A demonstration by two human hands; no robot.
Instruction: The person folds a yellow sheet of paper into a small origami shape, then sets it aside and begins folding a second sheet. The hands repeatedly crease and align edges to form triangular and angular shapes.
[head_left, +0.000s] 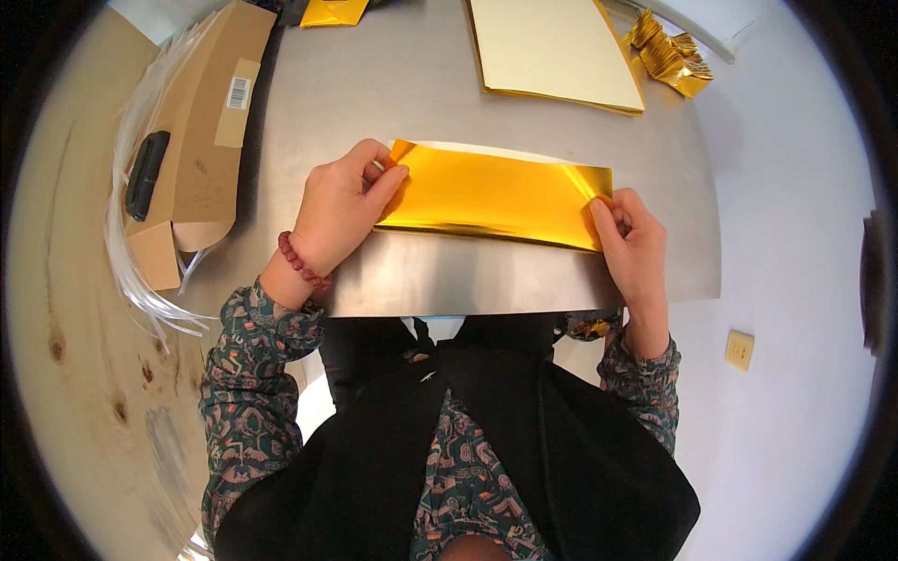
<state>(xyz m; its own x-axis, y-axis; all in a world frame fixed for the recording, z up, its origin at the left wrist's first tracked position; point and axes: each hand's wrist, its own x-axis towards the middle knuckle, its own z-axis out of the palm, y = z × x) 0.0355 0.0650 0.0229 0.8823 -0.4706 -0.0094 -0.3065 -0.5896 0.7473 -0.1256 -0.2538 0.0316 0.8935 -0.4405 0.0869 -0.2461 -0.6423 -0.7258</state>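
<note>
A shiny gold foil sheet (491,192), folded into a long band, lies level over the near part of the metal table. Its pale inner side shows as a thin strip along the far edge. My left hand (344,192) pinches the upper left corner between thumb and fingers. At the other end, my right hand (631,234) grips the right edge, thumb on top and fingers curled behind. Whether the band touches the table all along its length I cannot tell.
Beyond the band lies a stack of cream sheets with gold edges (557,51). Folded gold pieces (669,56) are bunched at the far right, and another gold piece (334,11) is at the back. A cardboard box (201,140) with white plastic strips (117,224) stands left, beside the metal table (374,79).
</note>
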